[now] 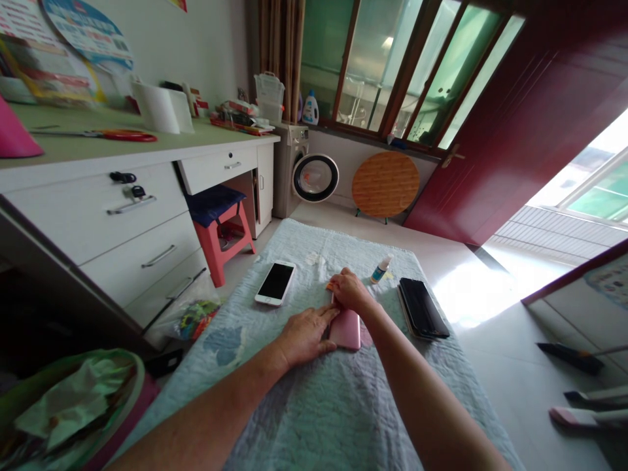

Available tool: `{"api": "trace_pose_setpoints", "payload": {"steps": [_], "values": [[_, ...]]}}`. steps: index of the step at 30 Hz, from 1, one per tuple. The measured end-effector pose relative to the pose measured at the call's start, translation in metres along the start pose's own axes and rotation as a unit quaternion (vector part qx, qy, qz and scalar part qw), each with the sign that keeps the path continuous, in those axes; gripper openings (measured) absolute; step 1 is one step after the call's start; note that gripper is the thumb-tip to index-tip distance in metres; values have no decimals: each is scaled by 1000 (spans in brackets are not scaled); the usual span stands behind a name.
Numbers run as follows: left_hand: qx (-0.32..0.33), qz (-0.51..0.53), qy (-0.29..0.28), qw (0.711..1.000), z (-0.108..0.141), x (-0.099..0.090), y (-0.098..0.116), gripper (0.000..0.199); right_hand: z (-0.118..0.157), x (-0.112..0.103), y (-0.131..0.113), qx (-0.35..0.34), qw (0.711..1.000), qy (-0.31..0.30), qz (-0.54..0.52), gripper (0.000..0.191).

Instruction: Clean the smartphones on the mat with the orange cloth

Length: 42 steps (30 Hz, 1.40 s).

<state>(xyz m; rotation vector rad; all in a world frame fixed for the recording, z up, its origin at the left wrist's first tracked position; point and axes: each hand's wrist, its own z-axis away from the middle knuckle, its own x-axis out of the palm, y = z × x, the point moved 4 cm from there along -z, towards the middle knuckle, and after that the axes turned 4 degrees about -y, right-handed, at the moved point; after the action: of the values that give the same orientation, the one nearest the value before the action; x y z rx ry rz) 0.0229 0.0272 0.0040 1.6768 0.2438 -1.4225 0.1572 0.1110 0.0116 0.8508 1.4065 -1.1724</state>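
A pink phone (346, 331) lies flat on the cloth-covered table, partly hidden under my hands. My left hand (307, 335) grips its left edge, thumb near the lower end and fingers reaching over the surface. My right hand (349, 292) is closed and presses on the phone's far end. A small orange piece (329, 286) pokes out at its fingertips; most of it is hidden, so its kind is unclear. To the left rests a white phone (275, 284) with a dark screen. A small spray bottle (381, 269) stands beyond my right hand. A black phone (424, 309) lies on the right.
A pale blue quilted cloth (275, 418) covers the table. On the left are a waste bin (142, 386), a white drawer desk (147, 229) and a red stool (223, 245). A washing machine (289, 176) with its door open and a round wooden tabletop (386, 184) stand behind.
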Motion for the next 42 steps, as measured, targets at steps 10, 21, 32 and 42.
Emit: {"api": "trace_pose_setpoints", "payload": {"steps": [10,21,32,42], "values": [[-9,-15,5,1000,2,-1,2,63,16,-4,34,52,998,13,13,30],[0,-14,8,1000,0,3,-1,62,34,-1,43,100,993,59,14,30],[-16,19,42,999,-3,11,-12,95,80,6,-22,-73,996,54,-24,21],[5,1,5,1000,-2,4,-4,60,136,6,-30,-102,990,22,-96,30]]}}
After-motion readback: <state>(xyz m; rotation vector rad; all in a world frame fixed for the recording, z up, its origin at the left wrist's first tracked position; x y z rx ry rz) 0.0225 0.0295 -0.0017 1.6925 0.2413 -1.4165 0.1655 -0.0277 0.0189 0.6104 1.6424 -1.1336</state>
